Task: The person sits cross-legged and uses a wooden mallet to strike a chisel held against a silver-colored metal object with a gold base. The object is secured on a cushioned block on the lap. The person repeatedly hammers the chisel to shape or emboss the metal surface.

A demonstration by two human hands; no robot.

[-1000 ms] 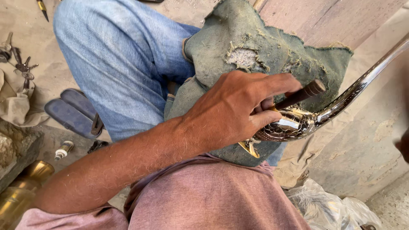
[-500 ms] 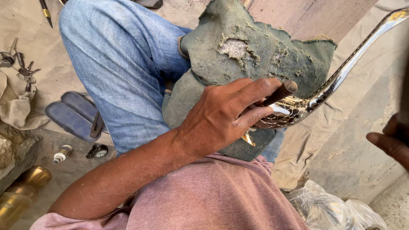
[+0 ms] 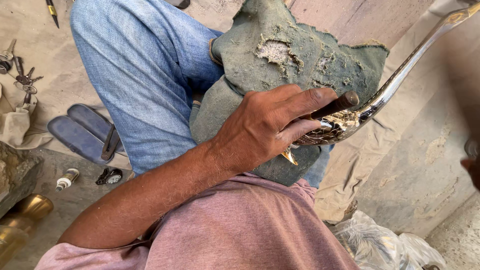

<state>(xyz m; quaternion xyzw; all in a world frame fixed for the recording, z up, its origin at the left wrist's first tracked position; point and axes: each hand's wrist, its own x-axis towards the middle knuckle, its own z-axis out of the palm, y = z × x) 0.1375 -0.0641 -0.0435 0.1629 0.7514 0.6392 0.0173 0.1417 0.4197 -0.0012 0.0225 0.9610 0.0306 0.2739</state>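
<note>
Head view, looking down at a seated person in blue jeans point(image 3: 145, 85) and a pink shirt point(image 3: 245, 230); left hand point(image 3: 270, 127) is closed around a dark-handled tool point(image 3: 337, 105), fingers wrapped tight on the handle, its tip set against a long curved polished metal piece point(image 3: 395, 82); that piece lies across a worn green cloth pad point(image 3: 300, 60) draped over the knee and runs up toward the top right corner; its engraved lower end sits under the fingers. Right hand point(image 3: 472, 167) shows only as a sliver at the right edge; whether it is closed or spread cannot be told. On the ground to the left: dark sandals point(image 3: 85, 132), a small white bottle point(image 3: 67, 179), a brass vessel point(image 3: 27, 207) whose contents are not visible, and hand tools point(image 3: 20, 75) on a beige sheet. A crumpled clear plastic bag point(image 3: 385, 245) lies at bottom right; its contents cannot be made out.
</note>
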